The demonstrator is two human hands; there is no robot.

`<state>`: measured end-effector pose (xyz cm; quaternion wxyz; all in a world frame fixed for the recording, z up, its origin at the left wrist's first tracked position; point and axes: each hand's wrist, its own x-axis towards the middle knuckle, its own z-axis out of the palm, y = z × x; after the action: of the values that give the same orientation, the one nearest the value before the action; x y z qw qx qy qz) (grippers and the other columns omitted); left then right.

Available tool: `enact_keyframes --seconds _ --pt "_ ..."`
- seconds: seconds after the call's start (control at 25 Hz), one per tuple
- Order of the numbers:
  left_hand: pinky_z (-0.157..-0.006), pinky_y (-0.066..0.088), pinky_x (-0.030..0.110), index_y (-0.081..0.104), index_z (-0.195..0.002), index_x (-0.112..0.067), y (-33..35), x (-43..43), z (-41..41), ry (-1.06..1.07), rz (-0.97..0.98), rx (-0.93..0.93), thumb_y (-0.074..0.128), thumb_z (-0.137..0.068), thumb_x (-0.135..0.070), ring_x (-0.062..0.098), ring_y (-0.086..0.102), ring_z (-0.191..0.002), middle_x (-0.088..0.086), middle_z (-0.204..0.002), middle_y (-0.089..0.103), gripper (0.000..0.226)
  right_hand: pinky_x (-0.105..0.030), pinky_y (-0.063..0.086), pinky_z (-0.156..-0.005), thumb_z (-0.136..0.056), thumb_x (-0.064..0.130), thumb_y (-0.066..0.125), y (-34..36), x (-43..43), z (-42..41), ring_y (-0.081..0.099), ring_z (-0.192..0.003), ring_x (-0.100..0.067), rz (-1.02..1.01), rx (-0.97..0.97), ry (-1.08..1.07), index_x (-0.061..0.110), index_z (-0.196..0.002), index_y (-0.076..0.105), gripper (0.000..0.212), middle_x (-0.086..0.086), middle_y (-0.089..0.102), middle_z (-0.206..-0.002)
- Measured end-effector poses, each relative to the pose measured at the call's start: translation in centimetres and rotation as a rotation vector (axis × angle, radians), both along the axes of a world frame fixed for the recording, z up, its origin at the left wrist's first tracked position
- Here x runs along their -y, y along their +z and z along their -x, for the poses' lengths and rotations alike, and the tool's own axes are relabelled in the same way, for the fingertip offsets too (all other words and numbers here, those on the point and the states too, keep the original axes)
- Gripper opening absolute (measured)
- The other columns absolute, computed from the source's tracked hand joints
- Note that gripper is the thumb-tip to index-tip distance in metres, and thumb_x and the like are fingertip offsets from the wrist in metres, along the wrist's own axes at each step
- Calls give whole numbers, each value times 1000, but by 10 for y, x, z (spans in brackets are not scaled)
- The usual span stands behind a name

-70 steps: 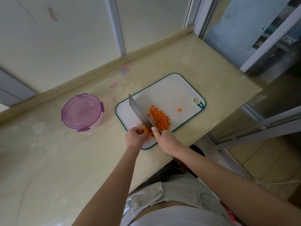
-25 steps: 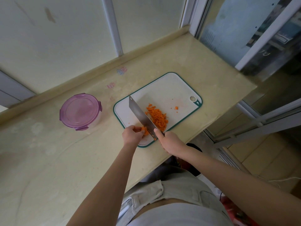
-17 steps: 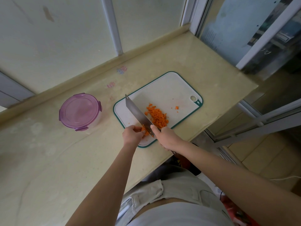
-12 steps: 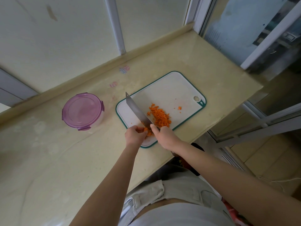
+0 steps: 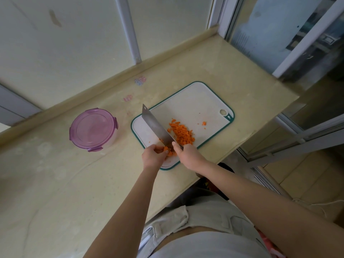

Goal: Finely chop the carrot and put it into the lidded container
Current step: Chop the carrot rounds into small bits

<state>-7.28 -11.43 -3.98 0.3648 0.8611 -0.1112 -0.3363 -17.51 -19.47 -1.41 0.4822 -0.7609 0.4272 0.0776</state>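
Your left hand point(image 5: 153, 155) curled its fingers onto the short, stiff carrot stub point(image 5: 169, 152); your right hand point(image 5: 189, 155) clamped the knife point(image 5: 155, 125). The diced pile point(image 5: 181, 135) looked light, easily scattered.

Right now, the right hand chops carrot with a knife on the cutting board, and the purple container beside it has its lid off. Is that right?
Not quite. The head view shows the purple lid sitting on the container, not off. The rest holds: the right hand grips the knife over the carrot on the cutting board.
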Motion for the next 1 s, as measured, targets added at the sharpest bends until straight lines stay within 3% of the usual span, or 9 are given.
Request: enact_keyframes --seconds 0.08,0.2,0.76,1.0 --pt "-77 54 31 65 -90 -6 0 -1 1 12 22 -3 70 -80 -14 22 63 -85 6 -89 67 14 -28 30 -49 -100 46 31 1 -2 1 37 -45 -16 22 9 6 13 -52 30 58 -2 36 -50" --pt "-70 52 26 64 -92 -6 2 0 3 13 21 1 69 -81 -14 22 63 -85 7 -90 67 15 -27 29 -47 -100 45 33 4 0 1 39 -46 -17 28 27 -28 12 -52 32 58 -2 38 -50" --pt "-77 49 26 61 -107 -7 3 -3 10 39 44 43 63 -87 -21 17 60 -87 6 -96 65 24 -25 25 -44 -97 53 34 9 -8 17 33 -42 -15 -65 6 -61 14 -55 31 58 -2 34 -51" --pt "-71 44 22 64 -98 -6 3 -1 13 87 25 47 64 -85 -16 15 57 -82 5 -91 65 16 -28 25 -44 -96 54 37 3 -12 20 33 -43 -17 -94 3 -116 15 -52 31 59 -2 35 -51"
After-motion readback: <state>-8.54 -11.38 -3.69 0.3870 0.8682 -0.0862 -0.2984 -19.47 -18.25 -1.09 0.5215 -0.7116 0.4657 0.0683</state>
